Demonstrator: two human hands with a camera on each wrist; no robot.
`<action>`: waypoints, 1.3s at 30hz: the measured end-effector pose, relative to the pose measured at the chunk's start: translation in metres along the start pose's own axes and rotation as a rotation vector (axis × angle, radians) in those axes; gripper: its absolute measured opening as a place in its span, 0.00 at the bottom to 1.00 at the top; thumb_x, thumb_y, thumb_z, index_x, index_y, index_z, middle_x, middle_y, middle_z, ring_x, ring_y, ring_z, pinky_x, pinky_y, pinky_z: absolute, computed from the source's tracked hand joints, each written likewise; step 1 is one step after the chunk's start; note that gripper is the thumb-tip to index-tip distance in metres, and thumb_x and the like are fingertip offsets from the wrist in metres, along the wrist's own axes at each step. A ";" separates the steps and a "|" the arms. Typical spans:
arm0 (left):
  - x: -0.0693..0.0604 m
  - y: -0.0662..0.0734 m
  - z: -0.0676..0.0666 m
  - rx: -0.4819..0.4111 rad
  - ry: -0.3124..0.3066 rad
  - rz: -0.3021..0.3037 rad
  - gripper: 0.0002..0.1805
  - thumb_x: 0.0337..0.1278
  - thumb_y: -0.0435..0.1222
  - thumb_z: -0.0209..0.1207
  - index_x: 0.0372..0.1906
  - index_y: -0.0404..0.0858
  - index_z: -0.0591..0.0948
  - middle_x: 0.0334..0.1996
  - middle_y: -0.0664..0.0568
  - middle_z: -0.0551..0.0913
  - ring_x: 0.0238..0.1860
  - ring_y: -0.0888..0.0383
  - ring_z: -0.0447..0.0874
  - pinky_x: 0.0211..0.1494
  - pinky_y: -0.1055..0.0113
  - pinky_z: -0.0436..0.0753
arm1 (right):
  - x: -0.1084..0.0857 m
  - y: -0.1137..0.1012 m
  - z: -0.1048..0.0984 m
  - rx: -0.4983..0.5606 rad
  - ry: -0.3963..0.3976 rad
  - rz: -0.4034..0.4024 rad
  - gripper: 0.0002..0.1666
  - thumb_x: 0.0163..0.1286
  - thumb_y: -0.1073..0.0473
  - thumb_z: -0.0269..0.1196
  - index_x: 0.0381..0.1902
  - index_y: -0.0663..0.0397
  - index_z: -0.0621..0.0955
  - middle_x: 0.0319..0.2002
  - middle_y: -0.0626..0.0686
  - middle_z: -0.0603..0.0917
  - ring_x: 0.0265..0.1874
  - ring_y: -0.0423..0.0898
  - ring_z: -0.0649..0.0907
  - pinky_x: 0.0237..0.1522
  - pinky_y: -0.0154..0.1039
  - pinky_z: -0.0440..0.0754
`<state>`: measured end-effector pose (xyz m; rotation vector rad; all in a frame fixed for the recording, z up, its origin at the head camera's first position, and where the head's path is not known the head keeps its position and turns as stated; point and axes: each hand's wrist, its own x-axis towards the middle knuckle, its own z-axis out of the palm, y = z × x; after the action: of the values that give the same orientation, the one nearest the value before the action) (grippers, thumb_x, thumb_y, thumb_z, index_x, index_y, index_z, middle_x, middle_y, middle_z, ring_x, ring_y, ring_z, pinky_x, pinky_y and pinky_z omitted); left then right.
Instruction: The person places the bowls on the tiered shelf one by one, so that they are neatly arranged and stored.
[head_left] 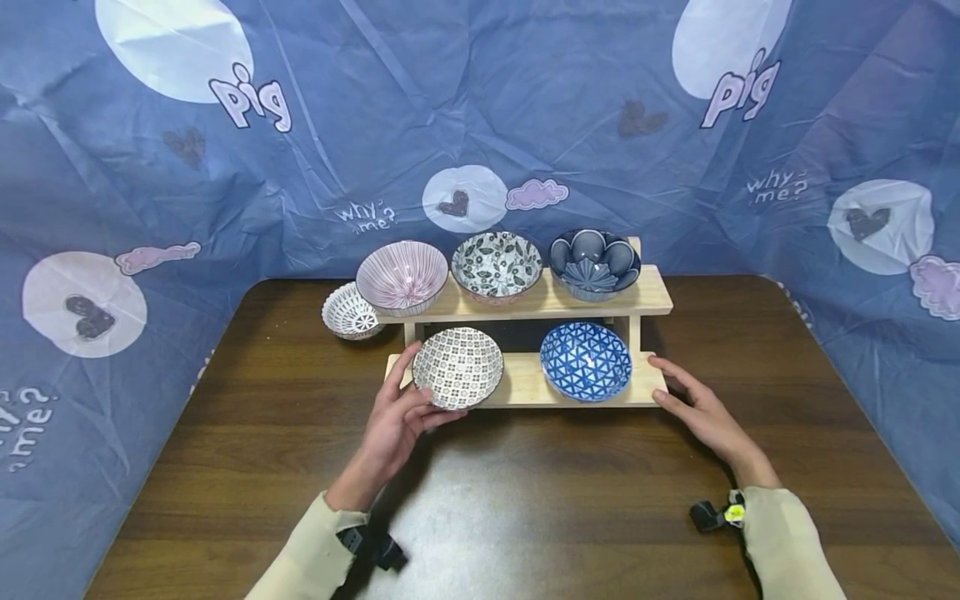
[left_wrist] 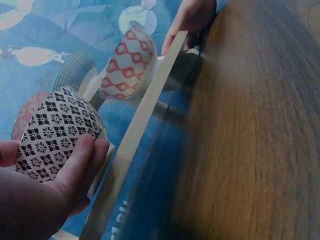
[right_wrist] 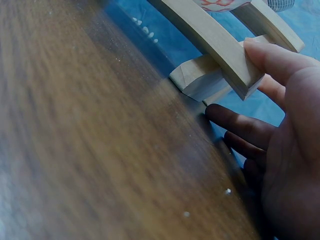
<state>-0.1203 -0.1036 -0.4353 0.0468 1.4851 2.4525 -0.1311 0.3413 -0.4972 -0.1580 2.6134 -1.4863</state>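
Observation:
My left hand [head_left: 396, 418] grips a bowl [head_left: 459, 367] with a small grey-and-cream floral grid inside, at the left of the lower shelf. The left wrist view shows its dark-patterned outside [left_wrist: 55, 135], thumb and fingers around it. Whether its base rests on the wood is hard to tell. My right hand [head_left: 708, 417] holds the right end of the two-tier wooden stand [head_left: 521, 382]; in the right wrist view the thumb lies on the board end [right_wrist: 240, 75]. Between the hands, a blue-and-white triangle-patterned bowl [head_left: 587, 362] sits on the lower shelf.
On the upper shelf stand a pink-striped bowl [head_left: 402, 277], a leaf-patterned bowl [head_left: 497, 265] and a dark blue petal bowl [head_left: 594, 263]. A small black-and-white bowl [head_left: 351, 312] sits on the brown table [head_left: 525, 508] behind the stand's left side. Blue printed cloth [head_left: 480, 125] surrounds the back and sides.

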 end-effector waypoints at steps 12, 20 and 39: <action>0.007 -0.008 0.011 0.008 -0.024 -0.006 0.44 0.61 0.22 0.41 0.81 0.48 0.45 0.75 0.29 0.55 0.47 0.51 0.88 0.58 0.45 0.86 | -0.001 0.001 0.000 0.004 0.002 -0.002 0.35 0.77 0.48 0.56 0.77 0.49 0.62 0.78 0.62 0.60 0.62 0.33 0.68 0.68 0.66 0.66; 0.011 -0.012 0.017 0.007 -0.042 0.001 0.44 0.63 0.22 0.42 0.81 0.48 0.45 0.75 0.30 0.56 0.47 0.52 0.88 0.59 0.43 0.85 | -0.004 -0.003 0.001 -0.020 0.011 -0.016 0.34 0.78 0.50 0.55 0.77 0.48 0.63 0.77 0.63 0.61 0.65 0.44 0.71 0.65 0.54 0.70; 0.016 -0.017 0.024 0.014 -0.047 -0.003 0.44 0.64 0.22 0.42 0.81 0.49 0.44 0.74 0.28 0.57 0.45 0.54 0.89 0.60 0.43 0.85 | -0.003 -0.003 0.000 -0.015 0.001 -0.022 0.34 0.78 0.50 0.55 0.77 0.49 0.62 0.77 0.63 0.62 0.59 0.27 0.68 0.63 0.41 0.71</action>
<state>-0.1281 -0.0714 -0.4402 0.1035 1.4822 2.4212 -0.1286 0.3403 -0.4946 -0.1877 2.6324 -1.4744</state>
